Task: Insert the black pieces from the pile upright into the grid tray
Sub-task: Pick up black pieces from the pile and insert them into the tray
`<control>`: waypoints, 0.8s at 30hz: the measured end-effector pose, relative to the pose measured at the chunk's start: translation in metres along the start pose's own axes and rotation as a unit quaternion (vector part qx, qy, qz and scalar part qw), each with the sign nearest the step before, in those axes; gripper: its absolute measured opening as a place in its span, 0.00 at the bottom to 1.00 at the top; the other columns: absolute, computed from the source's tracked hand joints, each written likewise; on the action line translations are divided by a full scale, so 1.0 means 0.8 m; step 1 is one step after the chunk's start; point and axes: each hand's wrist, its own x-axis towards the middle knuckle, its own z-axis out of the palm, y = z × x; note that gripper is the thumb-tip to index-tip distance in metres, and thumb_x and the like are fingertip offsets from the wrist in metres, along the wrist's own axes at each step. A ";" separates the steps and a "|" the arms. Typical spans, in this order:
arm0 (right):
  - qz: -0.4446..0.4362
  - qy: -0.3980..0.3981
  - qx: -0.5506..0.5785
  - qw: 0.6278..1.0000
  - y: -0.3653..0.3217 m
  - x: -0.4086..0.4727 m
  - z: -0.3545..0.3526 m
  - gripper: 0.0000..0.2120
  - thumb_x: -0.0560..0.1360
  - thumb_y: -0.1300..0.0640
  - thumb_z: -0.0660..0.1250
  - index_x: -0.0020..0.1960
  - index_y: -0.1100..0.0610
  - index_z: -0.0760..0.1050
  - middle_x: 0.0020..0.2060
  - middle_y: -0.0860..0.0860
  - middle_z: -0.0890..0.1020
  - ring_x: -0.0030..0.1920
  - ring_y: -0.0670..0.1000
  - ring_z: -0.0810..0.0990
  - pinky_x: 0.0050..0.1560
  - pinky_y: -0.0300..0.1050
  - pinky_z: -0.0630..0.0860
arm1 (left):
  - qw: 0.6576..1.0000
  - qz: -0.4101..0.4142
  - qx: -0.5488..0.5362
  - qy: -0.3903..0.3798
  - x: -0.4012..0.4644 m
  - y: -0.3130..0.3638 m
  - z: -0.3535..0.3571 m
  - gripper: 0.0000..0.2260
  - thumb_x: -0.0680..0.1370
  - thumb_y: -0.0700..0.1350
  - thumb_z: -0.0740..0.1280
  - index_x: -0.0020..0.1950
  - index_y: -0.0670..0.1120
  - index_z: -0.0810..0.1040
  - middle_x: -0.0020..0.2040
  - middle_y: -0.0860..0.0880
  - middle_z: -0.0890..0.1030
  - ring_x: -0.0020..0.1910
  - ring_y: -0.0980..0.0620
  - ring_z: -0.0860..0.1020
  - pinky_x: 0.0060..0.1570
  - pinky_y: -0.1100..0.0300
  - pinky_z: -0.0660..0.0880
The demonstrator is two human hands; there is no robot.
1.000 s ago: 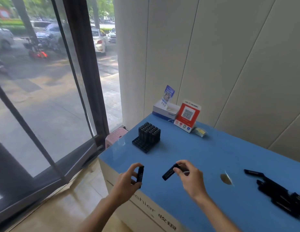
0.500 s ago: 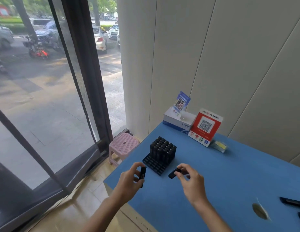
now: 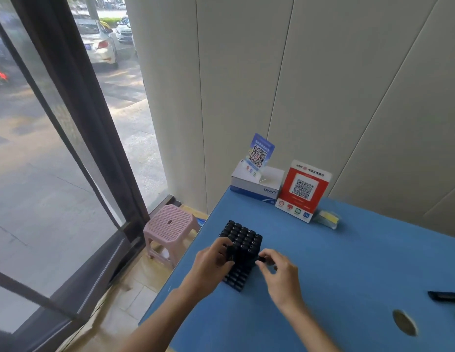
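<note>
desk [image 3: 348, 262] blue, carries all | grid tray [image 3: 240, 260] near left edge, far rows filled upright | left hand [image 3: 211, 265] fingers clamped on black piece [image 3: 230, 253] over tray | right hand [image 3: 281, 275] pinches second piece [image 3: 262, 260] beside tray

A shop counter: QR payment signs [image 3: 303, 190] on a blue countertop [image 3: 361, 250] beside a street-front window [image 3: 56, 148].
</note>
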 end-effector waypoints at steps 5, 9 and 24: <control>0.003 0.013 -0.060 0.998 0.000 -0.003 0.011 0.09 0.69 0.60 0.74 0.46 0.51 0.79 0.38 0.40 0.79 0.42 0.46 0.76 0.44 0.41 0.74 | 0.997 0.059 0.029 -0.026 0.022 -0.017 -0.002 0.16 0.75 0.45 0.69 0.61 0.51 0.69 0.47 0.56 0.76 0.41 0.58 0.73 0.42 0.74 0.68; -0.010 0.026 -0.122 0.992 -0.015 -0.005 0.018 0.09 0.69 0.60 0.74 0.47 0.51 0.80 0.40 0.42 0.81 0.43 0.46 0.76 0.44 0.39 0.73 | 0.989 0.129 0.060 -0.031 0.033 -0.022 -0.011 0.15 0.74 0.48 0.70 0.60 0.51 0.72 0.46 0.61 0.69 0.47 0.61 0.68 0.47 0.65 0.69; 0.031 0.070 -0.209 0.975 -0.051 -0.015 0.050 0.11 0.70 0.61 0.72 0.52 0.53 0.81 0.40 0.47 0.81 0.42 0.51 0.76 0.42 0.41 0.73 | 0.957 0.287 0.022 -0.031 0.062 -0.058 -0.014 0.14 0.70 0.44 0.74 0.52 0.50 0.75 0.44 0.56 0.80 0.49 0.57 0.70 0.42 0.61 0.74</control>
